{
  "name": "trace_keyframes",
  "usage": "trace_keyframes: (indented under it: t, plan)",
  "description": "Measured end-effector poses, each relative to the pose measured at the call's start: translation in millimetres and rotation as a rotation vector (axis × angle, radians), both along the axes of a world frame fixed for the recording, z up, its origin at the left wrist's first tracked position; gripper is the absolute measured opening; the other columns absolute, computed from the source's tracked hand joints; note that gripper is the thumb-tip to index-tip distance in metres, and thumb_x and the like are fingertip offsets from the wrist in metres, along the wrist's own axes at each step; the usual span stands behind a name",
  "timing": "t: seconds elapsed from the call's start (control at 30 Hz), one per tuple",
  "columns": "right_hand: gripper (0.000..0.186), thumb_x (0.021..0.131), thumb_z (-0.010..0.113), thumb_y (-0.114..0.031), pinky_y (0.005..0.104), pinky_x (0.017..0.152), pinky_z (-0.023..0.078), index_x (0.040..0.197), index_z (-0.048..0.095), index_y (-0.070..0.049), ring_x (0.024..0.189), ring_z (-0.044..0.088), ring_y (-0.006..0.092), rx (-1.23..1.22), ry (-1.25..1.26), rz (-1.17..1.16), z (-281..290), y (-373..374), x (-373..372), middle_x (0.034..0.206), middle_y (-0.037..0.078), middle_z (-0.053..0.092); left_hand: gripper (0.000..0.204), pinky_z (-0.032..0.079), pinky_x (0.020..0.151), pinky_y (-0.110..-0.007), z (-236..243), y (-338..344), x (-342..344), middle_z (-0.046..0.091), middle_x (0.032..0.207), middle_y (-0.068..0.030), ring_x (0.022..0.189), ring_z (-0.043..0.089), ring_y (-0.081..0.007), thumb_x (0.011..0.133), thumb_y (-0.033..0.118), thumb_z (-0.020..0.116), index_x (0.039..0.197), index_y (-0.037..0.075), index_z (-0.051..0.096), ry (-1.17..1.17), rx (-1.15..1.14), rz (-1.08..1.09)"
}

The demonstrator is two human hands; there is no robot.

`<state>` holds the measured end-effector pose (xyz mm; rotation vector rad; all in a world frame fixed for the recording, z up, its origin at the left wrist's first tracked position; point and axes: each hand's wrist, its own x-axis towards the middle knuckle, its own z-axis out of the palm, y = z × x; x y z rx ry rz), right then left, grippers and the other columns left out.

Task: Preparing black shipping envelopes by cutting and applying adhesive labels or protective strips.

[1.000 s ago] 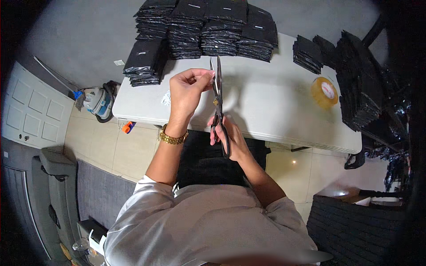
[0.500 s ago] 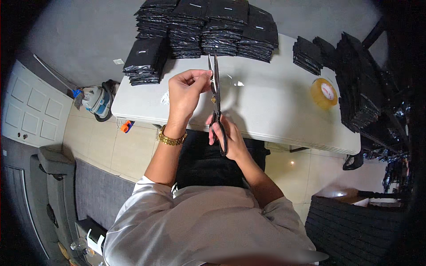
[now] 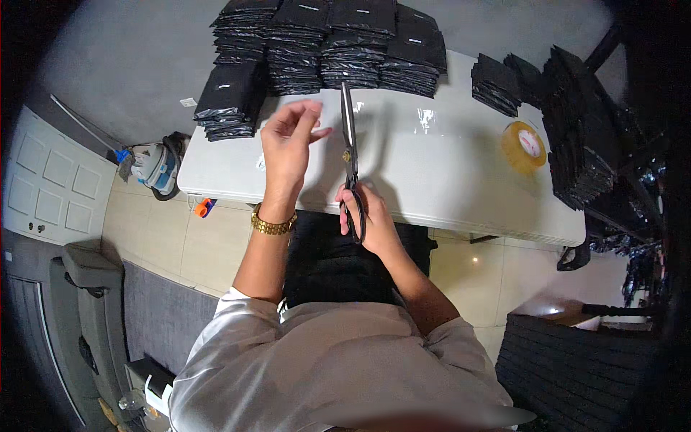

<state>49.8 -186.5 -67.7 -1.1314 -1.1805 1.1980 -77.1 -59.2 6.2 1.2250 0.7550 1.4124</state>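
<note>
My right hand [image 3: 363,212] grips the black-handled scissors [image 3: 348,122], whose long steel blades point up over the white table [image 3: 461,183] and are closed. My left hand [image 3: 295,140] is raised just left of the blades, not touching them, fingers loosely bent and apart, slightly blurred, with nothing visible in them. Small white or shiny scraps [image 3: 425,120] show right of the blades; what they are is unclear. A roll of yellowish clear tape [image 3: 524,146] is at the table's right.
Stacks of black plastic packets [image 3: 291,50] line the back edge. More black packets [image 3: 497,79] and a taller pile [image 3: 579,137] are at the right. A vacuum cleaner [image 3: 155,165] stands on the left floor, near a white door [image 3: 54,173]. A grey sofa [image 3: 93,317] is at lower left.
My left hand has let go at the blades and moved left and slightly up, its fingers loosening. The scissor blades have closed. More shiny scraps have appeared right of them.
</note>
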Motion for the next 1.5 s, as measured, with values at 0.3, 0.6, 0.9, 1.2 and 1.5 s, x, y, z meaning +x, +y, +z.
trace_keyframes:
  t: [0.3, 0.6, 0.9, 1.2, 1.5]
  plan:
    - [0.024, 0.107, 0.058, -0.025, 0.0306, 0.054, 0.049, 0.109, 0.061, -0.001, 0.057, 0.06, 0.0138, -0.037, 0.019, 0.028, -1.4, -1.7, -2.1, 0.07, 0.006, 0.06, 0.05, 0.059, 0.095, -0.045, 4.3, 12.7, 1.3, 0.073, 0.103, -0.0063, 0.102, 0.068, -0.0154, 0.108, 0.027, 0.056, 0.153, 0.008, 0.044, -0.053, -0.163, -0.284]
    - [0.025, 0.107, 0.059, -0.026, 0.0293, 0.054, 0.049, 0.108, 0.062, -0.001, 0.055, 0.059, 0.0125, -0.044, 0.035, 0.041, -1.9, -4.8, -3.9, 0.07, 0.004, 0.06, 0.046, 0.06, 0.092, -0.048, 5.6, 22.2, 5.1, 0.07, 0.104, -0.009, 0.102, 0.068, -0.0218, 0.107, 0.023, 0.055, 0.148, 0.005, 0.047, -0.085, -0.168, -0.344]
    - [0.041, 0.095, 0.072, -0.045, 0.0383, 0.062, 0.05, 0.1, 0.07, -0.004, 0.064, 0.062, 0.0181, -0.056, -0.807, -0.062, 77.3, 11.4, 88.8, 0.068, 0.008, 0.061, 0.037, 0.056, 0.087, -0.039, -27.9, 28.9, -4.4, 0.068, 0.097, -0.0052, 0.093, 0.067, -0.0169, 0.108, 0.022, 0.054, 0.142, 0.007, 0.05, -0.068, -0.125, -0.087]
    - [0.047, 0.087, 0.075, -0.038, 0.0514, 0.086, 0.058, 0.099, 0.073, 0.007, 0.09, 0.073, 0.0459, 0.023, -1.404, -0.023, 51.1, 119.1, 128.0, 0.094, 0.028, 0.074, 0.041, 0.054, 0.082, -0.035, -41.4, 18.0, 29.5, 0.066, 0.096, -0.0047, 0.088, 0.064, -0.0141, 0.104, 0.016, 0.06, 0.142, 0.007, 0.049, -0.029, -0.108, -0.112]
    - [0.037, 0.093, 0.073, -0.029, 0.0478, 0.092, 0.056, 0.115, 0.07, 0.0, 0.102, 0.069, 0.0425, 0.236, -1.281, 0.017, 54.0, 94.2, 141.7, 0.108, 0.024, 0.069, 0.039, 0.053, 0.081, -0.03, -40.1, 8.5, 39.0, 0.066, 0.099, -0.002, 0.088, 0.061, -0.011, 0.104, 0.014, 0.061, 0.142, 0.006, 0.056, 0.029, -0.004, -0.272]
